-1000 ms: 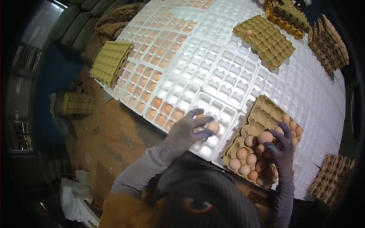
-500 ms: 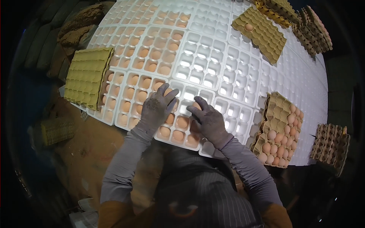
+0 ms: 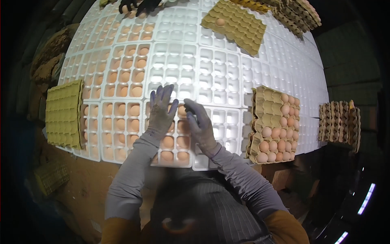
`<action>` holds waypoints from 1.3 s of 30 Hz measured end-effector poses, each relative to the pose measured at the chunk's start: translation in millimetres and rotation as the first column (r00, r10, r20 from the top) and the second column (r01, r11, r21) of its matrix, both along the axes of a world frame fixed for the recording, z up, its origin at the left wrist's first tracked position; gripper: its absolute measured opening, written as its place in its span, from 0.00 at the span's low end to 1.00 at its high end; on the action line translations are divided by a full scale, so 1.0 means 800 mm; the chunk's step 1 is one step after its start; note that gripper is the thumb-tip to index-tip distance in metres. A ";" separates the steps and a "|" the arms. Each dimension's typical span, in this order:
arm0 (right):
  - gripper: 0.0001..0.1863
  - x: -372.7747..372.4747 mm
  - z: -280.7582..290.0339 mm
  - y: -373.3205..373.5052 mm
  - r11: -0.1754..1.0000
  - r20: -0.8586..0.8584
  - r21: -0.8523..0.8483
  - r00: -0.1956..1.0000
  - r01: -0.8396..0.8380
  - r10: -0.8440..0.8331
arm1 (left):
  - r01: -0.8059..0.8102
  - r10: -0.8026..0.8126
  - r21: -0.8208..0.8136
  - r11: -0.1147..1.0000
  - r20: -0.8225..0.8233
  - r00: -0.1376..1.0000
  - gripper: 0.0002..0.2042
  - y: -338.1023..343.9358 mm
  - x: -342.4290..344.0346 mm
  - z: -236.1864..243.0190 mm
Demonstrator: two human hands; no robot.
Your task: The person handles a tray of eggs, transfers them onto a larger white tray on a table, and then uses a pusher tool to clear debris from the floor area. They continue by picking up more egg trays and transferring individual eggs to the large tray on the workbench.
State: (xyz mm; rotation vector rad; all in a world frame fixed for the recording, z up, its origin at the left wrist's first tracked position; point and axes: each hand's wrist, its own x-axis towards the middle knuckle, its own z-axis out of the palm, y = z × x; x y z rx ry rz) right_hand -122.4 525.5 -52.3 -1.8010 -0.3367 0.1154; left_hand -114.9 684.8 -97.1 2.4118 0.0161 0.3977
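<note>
My left hand [image 3: 161, 112], in a grey glove, hovers over a white foam egg tray with its fingers spread and nothing in them. Beside it my right hand [image 3: 200, 126], gloved too, has its thumb and fingers apart. Close to its fingertips a brown egg [image 3: 183, 110] sits in a back cell of that tray [image 3: 172, 165]. Brown eggs [image 3: 167, 141] fill the tray's visible front cells, while both hands cover some of the others. To the right, a stack of cardboard egg flats [image 3: 266, 110] bears several eggs [image 3: 275, 133] on its top flat.
Egg-filled white trays [image 3: 121, 97] spread to the left, bare ones [image 3: 219, 77] to the right and behind. An upturned flat [image 3: 64, 114] lies at the left edge. One egg rests on a far flat [image 3: 239, 29]. Another person's dark-gloved hands [image 3: 140, 7] work at the far edge.
My right hand has let go of the egg it held, and its fingers have opened. The view has shifted, bringing another person's dark-gloved hands in at the top.
</note>
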 end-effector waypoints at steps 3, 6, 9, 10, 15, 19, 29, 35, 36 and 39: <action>0.19 -0.043 0.045 -0.064 0.997 0.002 -0.012 0.997 -0.079 0.079 | 0.040 -0.034 -0.246 0.968 0.028 0.999 0.23 -0.043 0.019 0.052; 0.17 -0.076 0.051 -0.126 0.994 0.165 -0.090 0.984 -0.057 0.071 | 0.308 -0.294 -0.305 0.901 0.092 0.951 0.20 -0.136 0.054 0.105; 0.16 -0.087 0.063 -0.181 0.993 0.181 -0.115 0.983 -0.014 0.035 | 0.539 -0.523 -0.175 0.824 0.130 0.842 0.16 -0.243 0.087 0.120; 0.16 -0.085 0.071 -0.200 0.992 0.093 -0.123 0.995 -0.030 0.041 | 0.549 -0.540 -0.183 0.815 0.101 0.836 0.15 -0.275 0.097 0.124; 0.12 -0.041 0.098 -0.327 0.957 0.195 -0.286 0.981 0.045 0.012 | 0.491 -0.522 0.198 0.848 0.160 0.838 0.16 -0.406 0.158 0.104; 0.11 0.054 0.120 -0.453 0.880 0.261 -0.381 0.946 0.283 -0.192 | 0.639 -0.647 0.216 0.738 -0.040 0.761 0.17 -0.433 0.183 0.100; 0.18 0.206 0.090 -0.532 0.997 -0.250 -0.010 0.965 0.078 -0.078 | 0.333 -0.456 -0.379 0.864 -0.308 0.835 0.16 -0.447 0.138 0.141; 0.26 0.220 0.129 -0.543 0.367 -0.034 -0.926 0.988 -0.088 0.150 | 0.480 -0.370 0.185 0.857 -0.427 0.825 0.23 -0.462 0.128 0.155; 0.31 0.214 0.123 -0.530 0.245 -0.059 -0.967 0.997 -0.072 0.058 | 0.416 -0.408 -0.078 0.906 -0.416 0.812 0.21 -0.462 0.130 0.160; 0.27 0.202 0.095 -0.546 0.175 0.078 -0.983 0.988 0.054 0.134 | 0.272 -0.499 -0.483 0.832 -0.440 0.746 0.17 -0.474 0.140 0.188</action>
